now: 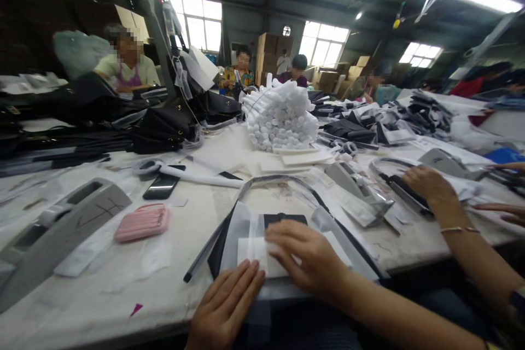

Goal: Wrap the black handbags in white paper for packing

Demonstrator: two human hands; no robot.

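A black handbag (215, 254) lies at the table's front edge, its handle (283, 178) looped away from me. Translucent wrapping (235, 224) covers much of it, and a white sheet (246, 251) rests across its middle. My left hand (229, 301) is open, its straight fingers laid flat at the lower left of the bag. With fingers extended, my right hand (307, 257) presses down over the white sheet and the wrapping. It is open too, though its palm side is hidden. Beside the bag's left edge, a dark strap end (191, 273) sticks out.
Grey tape dispensers (94, 208) stand left and right. Left lie a pink pouch (141, 222), a phone (164, 183) and a tape roll (146, 168). A white roll pile (279, 115) rises behind. A co-worker's hand (429, 183) works at right; black bags (164, 123) heap at left.
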